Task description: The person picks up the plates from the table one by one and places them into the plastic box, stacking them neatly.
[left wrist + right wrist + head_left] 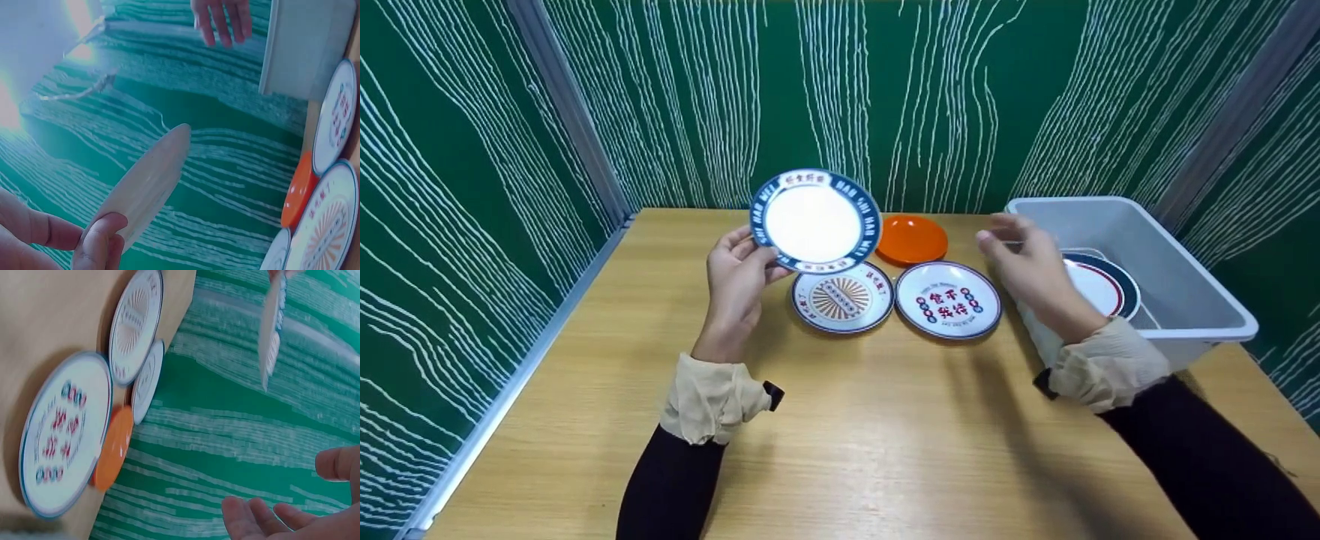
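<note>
My left hand (pixel 737 285) pinches a white plate (pixel 814 223) by its edge, thumb on the near face. The plate has a dark blue lettered rim and is held up, tilted, above the table. My right hand (pixel 1033 274) is in the air by the bin's left side, fingers apart and holding nothing. Under the held plate lies a sunburst-patterned plate (pixel 842 304). Right of it sits a plate with red characters (pixel 949 300). An orange plate (pixel 915 238) lies behind them. Another white plate (pixel 149 382), hidden in the head view, shows in the right wrist view.
A grey plastic bin (pixel 1200 319) stands at the table's right, with a white plate with dark and red rings (pixel 1125 285) inside it. A green wall with white lines (pixel 825 90) closes off the back of the wooden table (pixel 847 450).
</note>
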Tool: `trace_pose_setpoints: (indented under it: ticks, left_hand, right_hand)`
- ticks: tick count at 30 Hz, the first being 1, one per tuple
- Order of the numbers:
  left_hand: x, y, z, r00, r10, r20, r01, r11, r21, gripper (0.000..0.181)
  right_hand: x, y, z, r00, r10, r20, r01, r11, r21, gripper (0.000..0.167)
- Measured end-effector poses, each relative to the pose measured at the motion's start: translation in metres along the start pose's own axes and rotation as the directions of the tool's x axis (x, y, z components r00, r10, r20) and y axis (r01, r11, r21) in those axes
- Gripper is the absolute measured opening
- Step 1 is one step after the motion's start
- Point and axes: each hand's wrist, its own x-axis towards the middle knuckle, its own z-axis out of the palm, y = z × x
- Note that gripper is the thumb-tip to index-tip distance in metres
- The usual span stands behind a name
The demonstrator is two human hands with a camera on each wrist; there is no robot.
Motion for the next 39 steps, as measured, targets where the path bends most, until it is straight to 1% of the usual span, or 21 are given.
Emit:
trace_pose_setpoints:
  ticks: [2, 5, 7, 10, 11, 13, 16, 17, 18, 20, 22, 23, 25, 27, 31, 34, 36, 37, 39]
  left_hand:
    - [-0.006, 0.001, 0.004, 1.000, 0.004, 0.018, -0.004, 1.000, -0.012, 0.047]
    - [-0.013, 0.002, 0.010, 0.999, 0.014, 0.044, -0.013, 1.000, -0.023, 0.046]
    - [-0.018, 0.003, 0.014, 0.998, 0.015, 0.060, -0.013, 1.000, -0.029, 0.046]
    - [-0.025, 0.002, 0.019, 0.997, 0.009, 0.078, -0.007, 1.000, -0.024, 0.046]
    - [-0.027, 0.002, 0.021, 0.997, 0.005, 0.082, -0.003, 1.000, -0.025, 0.046]
    - [-0.031, 0.000, 0.025, 0.996, -0.003, 0.088, 0.005, 1.000, -0.020, 0.047]
    - [-0.037, -0.003, 0.030, 0.995, -0.016, 0.102, 0.017, 1.000, -0.003, 0.047]
    - [-0.039, -0.004, 0.032, 0.994, -0.022, 0.109, 0.021, 1.000, 0.003, 0.047]
    - [-0.040, -0.006, 0.034, 0.993, -0.025, 0.116, 0.024, 1.000, 0.008, 0.047]
    - [-0.043, -0.009, 0.037, 0.991, -0.024, 0.133, 0.022, 1.000, 0.015, 0.047]
    - [-0.044, -0.013, 0.039, 0.989, -0.018, 0.148, 0.016, 1.000, 0.011, 0.047]
    - [-0.044, -0.015, 0.040, 0.988, -0.012, 0.154, 0.010, 1.000, 0.008, 0.047]
    - [-0.044, -0.018, 0.041, 0.987, 0.003, 0.163, -0.003, 1.000, 0.003, 0.047]
    - [-0.044, -0.020, 0.042, 0.984, 0.015, 0.178, -0.014, 1.000, -0.004, 0.047]
    - [-0.043, -0.024, 0.042, 0.971, 0.045, 0.234, -0.045, 0.999, -0.007, 0.044]
    - [-0.039, -0.027, 0.041, 0.961, 0.062, 0.269, -0.065, 0.998, 0.004, 0.038]
    - [-0.035, -0.030, 0.040, 0.962, 0.067, 0.266, -0.075, 0.997, 0.021, 0.034]
    - [-0.032, -0.032, 0.039, 0.965, 0.065, 0.256, -0.075, 0.997, 0.030, 0.032]
    - [-0.025, -0.036, 0.037, 0.972, 0.047, 0.231, -0.067, 0.995, 0.079, 0.028]
  right_hand:
    - [-0.001, -0.003, 0.010, 0.999, -0.014, 0.029, 0.013, 1.000, 0.022, 0.066]
    - [-0.003, -0.008, 0.025, 0.997, -0.031, 0.076, 0.023, 0.994, 0.103, 0.063]
    - [-0.004, -0.011, 0.033, 0.993, -0.019, 0.121, -0.002, 0.985, 0.174, 0.063]
    - [-0.007, -0.015, 0.042, 0.981, 0.014, 0.191, -0.073, 0.950, 0.304, 0.062]
    - [-0.008, -0.016, 0.045, 0.976, 0.030, 0.216, -0.106, 0.931, 0.350, 0.062]
    - [-0.010, -0.019, 0.050, 0.963, 0.061, 0.263, -0.175, 0.883, 0.436, 0.060]
    - [-0.012, -0.023, 0.055, 0.944, 0.117, 0.308, -0.275, 0.794, 0.543, 0.049]
    - [-0.013, -0.023, 0.056, 0.942, 0.128, 0.311, -0.294, 0.764, 0.574, 0.044]
    - [-0.014, -0.024, 0.057, 0.940, 0.138, 0.311, -0.306, 0.742, 0.597, 0.040]
    - [-0.015, -0.024, 0.057, 0.942, 0.153, 0.298, -0.314, 0.714, 0.626, 0.033]
    - [-0.016, -0.023, 0.057, 0.949, 0.151, 0.278, -0.300, 0.706, 0.641, 0.030]
    - [-0.017, -0.022, 0.056, 0.952, 0.146, 0.270, -0.292, 0.708, 0.644, 0.030]
    - [-0.018, -0.022, 0.055, 0.956, 0.131, 0.263, -0.276, 0.709, 0.649, 0.030]
    - [-0.019, -0.021, 0.052, 0.960, 0.113, 0.258, -0.260, 0.704, 0.661, 0.031]
    - [-0.021, -0.020, 0.045, 0.966, 0.089, 0.241, -0.234, 0.692, 0.682, 0.032]
    - [-0.021, -0.019, 0.038, 0.970, 0.092, 0.223, -0.224, 0.684, 0.694, 0.031]
    - [-0.020, -0.018, 0.033, 0.972, 0.095, 0.214, -0.221, 0.678, 0.701, 0.031]
    - [-0.019, -0.017, 0.030, 0.972, 0.102, 0.213, -0.225, 0.673, 0.705, 0.030]
    - [-0.018, -0.015, 0.023, 0.971, 0.122, 0.204, -0.233, 0.661, 0.713, 0.029]
